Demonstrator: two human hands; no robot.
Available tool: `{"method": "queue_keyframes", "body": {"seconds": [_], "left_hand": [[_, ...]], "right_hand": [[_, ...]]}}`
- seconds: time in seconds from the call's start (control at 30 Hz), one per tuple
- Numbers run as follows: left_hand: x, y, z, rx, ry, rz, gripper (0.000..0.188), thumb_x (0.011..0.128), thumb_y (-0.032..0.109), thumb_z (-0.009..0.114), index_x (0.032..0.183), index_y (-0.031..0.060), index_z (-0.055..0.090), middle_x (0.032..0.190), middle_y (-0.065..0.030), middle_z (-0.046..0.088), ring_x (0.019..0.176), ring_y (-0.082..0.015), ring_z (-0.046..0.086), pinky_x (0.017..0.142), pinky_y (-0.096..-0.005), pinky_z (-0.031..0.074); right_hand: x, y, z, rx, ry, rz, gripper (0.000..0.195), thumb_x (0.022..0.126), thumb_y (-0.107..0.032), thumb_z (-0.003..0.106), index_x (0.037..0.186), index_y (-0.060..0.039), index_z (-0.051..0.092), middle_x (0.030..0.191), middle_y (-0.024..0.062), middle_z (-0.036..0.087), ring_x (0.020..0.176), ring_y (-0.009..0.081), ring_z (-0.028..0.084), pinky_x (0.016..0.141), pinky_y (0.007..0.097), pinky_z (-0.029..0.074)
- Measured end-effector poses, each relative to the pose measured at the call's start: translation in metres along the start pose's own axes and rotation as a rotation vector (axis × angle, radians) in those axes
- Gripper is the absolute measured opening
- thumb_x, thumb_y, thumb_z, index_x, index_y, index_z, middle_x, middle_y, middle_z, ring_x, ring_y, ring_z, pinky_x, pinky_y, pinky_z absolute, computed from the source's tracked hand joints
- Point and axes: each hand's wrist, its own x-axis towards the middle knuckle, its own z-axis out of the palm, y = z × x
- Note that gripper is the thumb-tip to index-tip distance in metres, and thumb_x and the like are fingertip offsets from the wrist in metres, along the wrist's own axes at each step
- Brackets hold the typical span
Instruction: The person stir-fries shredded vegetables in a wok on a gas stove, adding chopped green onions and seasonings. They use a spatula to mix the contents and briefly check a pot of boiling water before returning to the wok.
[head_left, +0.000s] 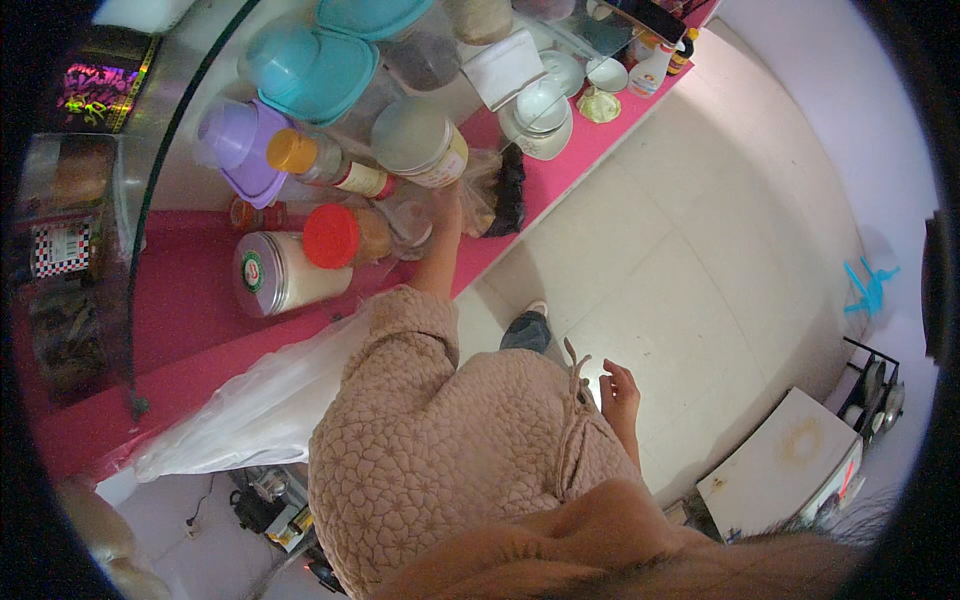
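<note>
My left hand (448, 201) reaches in among the containers on a pink shelf (480, 262). Its fingers are hidden, so I cannot tell whether they grip anything. Right by it are a large round lidded tub (429, 154) with a printed label and a crinkled clear plastic bag (480, 195). A clear container (409, 217) lies just left of the wrist. Further left, a red-lidded jar (334, 236) of brown contents lies beside a big jar of white contents (315, 262). My right hand (621, 394) hangs over the floor at my side, empty, its fingers loosely bent.
Stacked bowls (541, 109), a spray bottle (651, 71) and a dark sauce bottle (681, 54) stand farther along the shelf. A glass edge (161, 150) curves above it at left. White plastic sheeting (247, 401) hangs in front. A white-topped appliance (780, 457) stands at lower right.
</note>
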Motion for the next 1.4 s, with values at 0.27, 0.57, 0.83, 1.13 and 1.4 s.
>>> {"method": "queue_keyframes", "body": {"seconds": [0.27, 0.57, 0.83, 1.13, 1.4], "left_hand": [[-0.02, 0.06, -0.007, 0.016, 0.102, 0.32, 0.059, 0.082, 0.039, 0.05, 0.125, 0.0016, 0.036, 0.134, -0.0148, 0.03, 0.122, -0.0298, 0.03, 0.099, -0.0353, 0.023], [-0.049, 0.072, 0.029, -0.33, -0.031, 0.386, 0.024, 0.081, 0.019, 0.054, 0.089, -0.0029, 0.061, 0.087, -0.0107, 0.062, 0.077, -0.0204, 0.058, 0.073, -0.0303, 0.045], [-0.163, 0.132, 0.063, -0.398, -0.432, 0.377, 0.023, 0.084, 0.018, 0.053, 0.082, -0.0034, 0.06, 0.076, -0.0056, 0.061, 0.064, -0.0126, 0.056, 0.058, -0.0263, 0.047], [-0.286, 0.166, 0.109, -0.52, -0.831, 0.249, 0.017, 0.084, 0.014, 0.055, 0.076, 0.0002, 0.06, 0.068, 0.0031, 0.054, 0.057, -0.003, 0.044, 0.05, -0.018, 0.035], [-0.415, 0.186, 0.158, -0.41, -0.934, 0.265, 0.016, 0.079, 0.016, 0.062, 0.08, 0.0004, 0.062, 0.061, 0.0057, 0.05, 0.048, -0.001, 0.036, 0.042, -0.0166, 0.027]], "right_hand": [[-0.015, -0.003, -0.006, 0.002, 0.045, 0.04, 0.024, 0.08, -0.004, 0.053, 0.103, -0.0035, 0.057, 0.097, 0.0107, 0.058, 0.077, 0.0164, 0.058, 0.062, 0.0249, 0.049], [-0.026, 0.0, -0.006, 0.017, 0.097, 0.036, 0.027, 0.077, -0.01, 0.057, 0.103, -0.0048, 0.056, 0.098, 0.0126, 0.056, 0.081, 0.0269, 0.058, 0.069, 0.0338, 0.048], [-0.045, 0.013, -0.022, -0.121, 0.28, 0.048, 0.027, 0.077, -0.013, 0.053, 0.104, -0.0077, 0.057, 0.094, 0.0139, 0.056, 0.079, 0.0284, 0.057, 0.069, 0.0343, 0.047], [-0.101, 0.051, -0.066, -0.013, 0.427, 0.13, 0.026, 0.08, -0.017, 0.051, 0.105, -0.009, 0.055, 0.097, 0.0137, 0.055, 0.086, 0.0316, 0.054, 0.073, 0.0386, 0.045], [-0.139, 0.1, -0.139, -0.024, 0.603, 0.053, 0.026, 0.08, -0.016, 0.051, 0.104, -0.0096, 0.055, 0.098, 0.0111, 0.055, 0.083, 0.0293, 0.055, 0.072, 0.0382, 0.045]]}}
